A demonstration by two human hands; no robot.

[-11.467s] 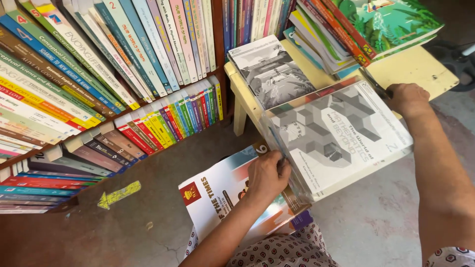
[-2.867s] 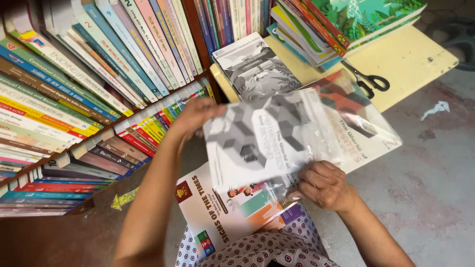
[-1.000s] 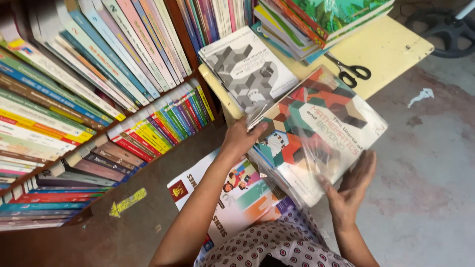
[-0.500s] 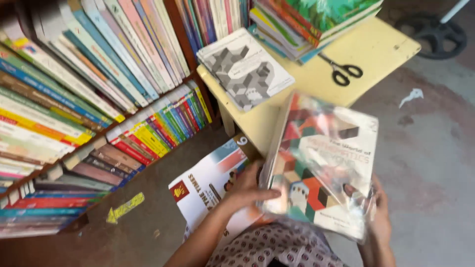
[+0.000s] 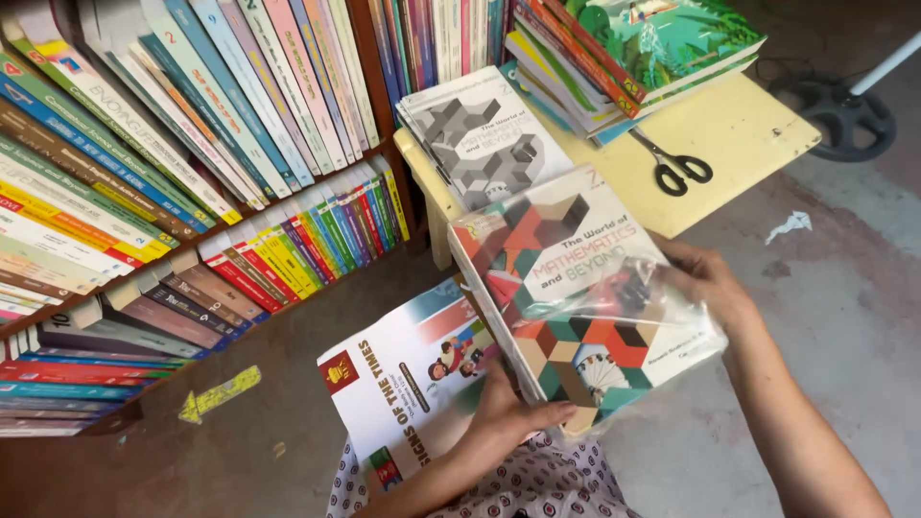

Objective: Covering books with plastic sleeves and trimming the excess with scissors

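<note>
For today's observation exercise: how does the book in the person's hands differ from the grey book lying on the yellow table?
The held book has a colourful cube-pattern cover; the table book is grey and white. The held book sits in a clear plastic wrap, gripped by the left hand and right hand; the table book lies bare and untouched. Both show a similar cube design.

Two hands are showing: the left hand (image 5: 504, 427) and the right hand (image 5: 705, 283). One wrapped book (image 5: 580, 293) is sitting between their fingers. One white book (image 5: 413, 384) is lying under the left fingers. One grey book (image 5: 484, 134), one pair of scissors (image 5: 676, 168) and one book stack (image 5: 633, 53) are lying beyond the fingertips on one table (image 5: 739, 129).
</note>
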